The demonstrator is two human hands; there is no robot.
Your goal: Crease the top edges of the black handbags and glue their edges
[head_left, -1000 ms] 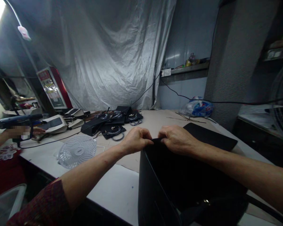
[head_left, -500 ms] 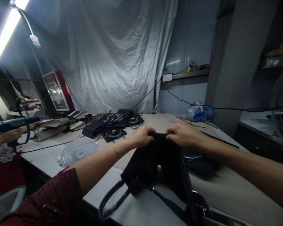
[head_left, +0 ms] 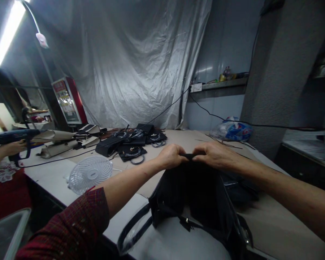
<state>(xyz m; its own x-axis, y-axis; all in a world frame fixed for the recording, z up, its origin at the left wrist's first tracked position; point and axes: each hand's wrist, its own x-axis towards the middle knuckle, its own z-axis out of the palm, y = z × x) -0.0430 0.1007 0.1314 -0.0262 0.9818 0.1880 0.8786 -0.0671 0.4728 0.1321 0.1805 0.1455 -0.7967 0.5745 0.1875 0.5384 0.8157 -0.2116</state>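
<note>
A person's two bare hands work at a table with a beige and white surface. The left hand and the right hand, side by side with a small gap between them, both pinch the upper edge of a black bag, thumbs and fingers closed on its dark material. The bag is straight in front of the person, at the near edge of the surface, its opening facing the viewer; whether it rests on the surface cannot be told. On its left a looped handle reaches over the near edge, and a dark strap spans the opening. Just right of the bag lies a dark bundle, too dim to make out. A white fan is by the near edge, toward the left. Smaller black bags lie piled near the far edge, with beige pieces to their left. A blue-and-clear plastic bag sits near the far right corner. Beyond the surface's left end, a co-worker's hand grips a dark gun-shaped tool.
</note>
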